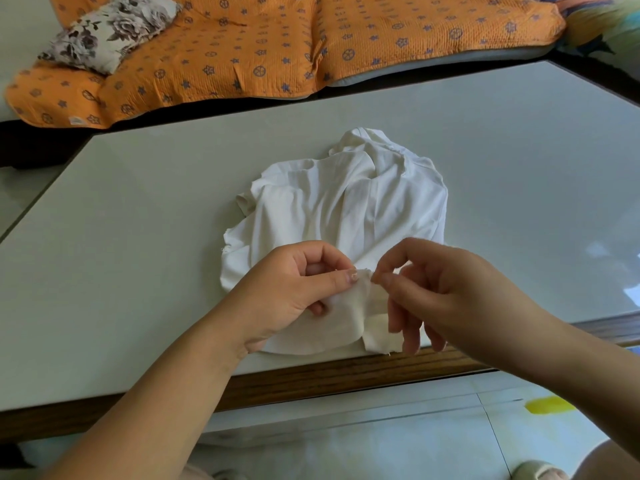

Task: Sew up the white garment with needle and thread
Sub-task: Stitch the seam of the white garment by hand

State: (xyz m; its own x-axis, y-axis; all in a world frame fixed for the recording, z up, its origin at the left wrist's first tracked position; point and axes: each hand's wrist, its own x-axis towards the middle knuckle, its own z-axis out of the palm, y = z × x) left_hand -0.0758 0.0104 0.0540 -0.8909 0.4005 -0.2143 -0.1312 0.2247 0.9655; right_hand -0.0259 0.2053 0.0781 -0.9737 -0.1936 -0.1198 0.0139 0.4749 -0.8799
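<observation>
A crumpled white garment (pixel 346 202) lies on the pale grey table (pixel 138 237), its near edge lifted toward me. My left hand (pixel 294 289) pinches a raised fold of that edge between thumb and forefinger. My right hand (pixel 433 289) meets it from the right, thumb and forefinger pinched together at the top of the fold, the other fingers hanging down over the cloth. Needle and thread are too fine to make out; whatever the right fingertips hold is hidden.
The table has a wooden front edge (pixel 346 372) close to my arms. Behind it lies an orange patterned quilt (pixel 277 46) with a floral pillow (pixel 110 29). A tiled floor with a yellow mark (pixel 549 405) shows below.
</observation>
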